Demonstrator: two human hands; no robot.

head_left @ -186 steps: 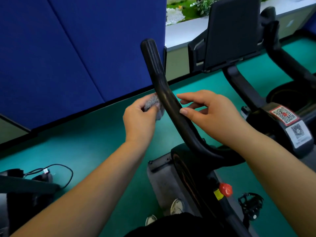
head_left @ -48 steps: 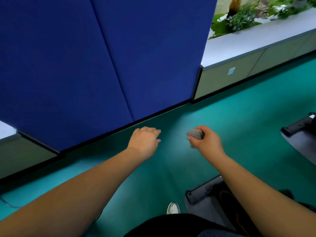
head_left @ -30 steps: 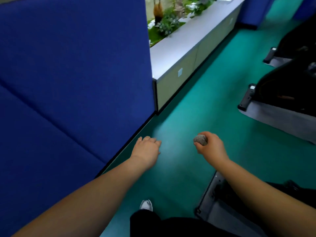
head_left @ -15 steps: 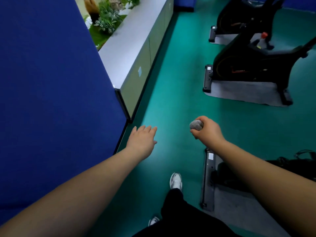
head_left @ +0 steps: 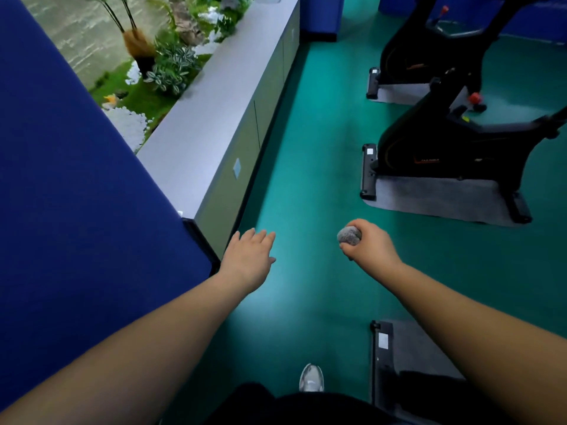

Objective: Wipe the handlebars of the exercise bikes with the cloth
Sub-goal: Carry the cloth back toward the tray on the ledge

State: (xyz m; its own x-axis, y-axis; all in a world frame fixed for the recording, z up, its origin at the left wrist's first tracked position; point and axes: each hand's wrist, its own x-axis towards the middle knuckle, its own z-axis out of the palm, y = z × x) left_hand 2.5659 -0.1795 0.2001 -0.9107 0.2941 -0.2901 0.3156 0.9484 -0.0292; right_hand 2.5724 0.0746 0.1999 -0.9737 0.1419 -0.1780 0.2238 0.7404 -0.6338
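Readable text: none can be made out.
Nearer exercise bike (head_left: 435, 148): orange lettering is seen low on the black body, ahead of the right hand (head_left: 371, 245), too blurred to be read.
Front foot bar (head_left: 367, 170) of that bike: a small white sticker, no characters legible.
Mat edge bar (head_left: 382, 342): below the right hand, a white label, unreadable.
Cabinet front (head_left: 237, 167): ahead of the left hand (head_left: 248, 259), a pale square sticker, nothing legible.
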